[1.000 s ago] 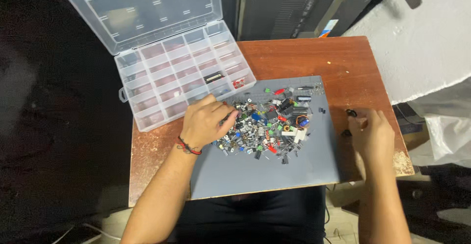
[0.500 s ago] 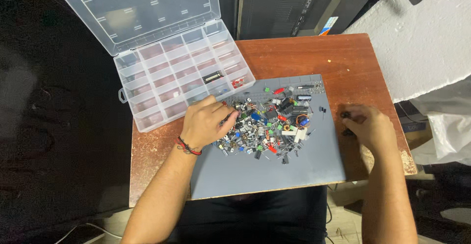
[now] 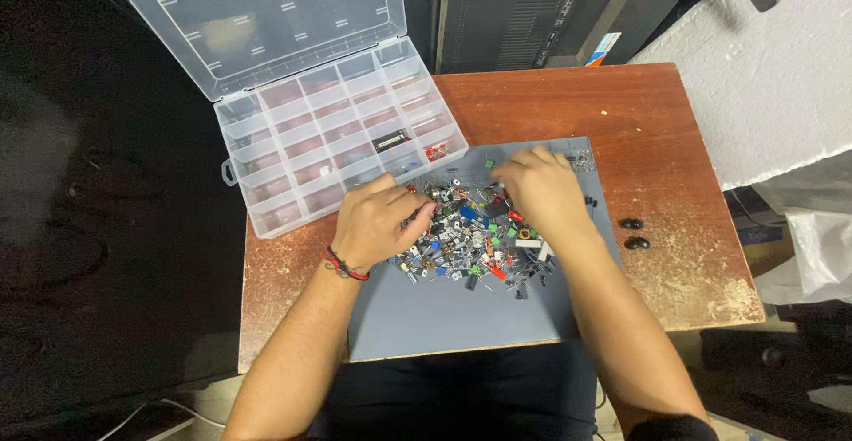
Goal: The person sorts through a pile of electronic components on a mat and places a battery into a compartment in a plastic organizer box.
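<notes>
A pile of small electronic parts point(image 3: 466, 237), black, red, green and blue, lies on a grey mat point(image 3: 444, 312) on a brown wooden table. My left hand point(image 3: 377, 219), with a red cord at the wrist, rests on the pile's left edge, fingers curled into the parts. My right hand point(image 3: 541, 192) lies palm down over the pile's upper right part, fingers reaching left. Whether either hand pinches a part is hidden by the fingers.
A clear plastic organiser box point(image 3: 342, 139) with many compartments stands open at the table's back left, its lid point(image 3: 253, 15) tilted up. Two small black parts point(image 3: 632, 232) lie on the bare wood right of the mat. Dark equipment stands behind the table.
My right hand has moved left from the table's right side onto the pile, leaving two black parts on the wood. The left hand has stayed on the pile.
</notes>
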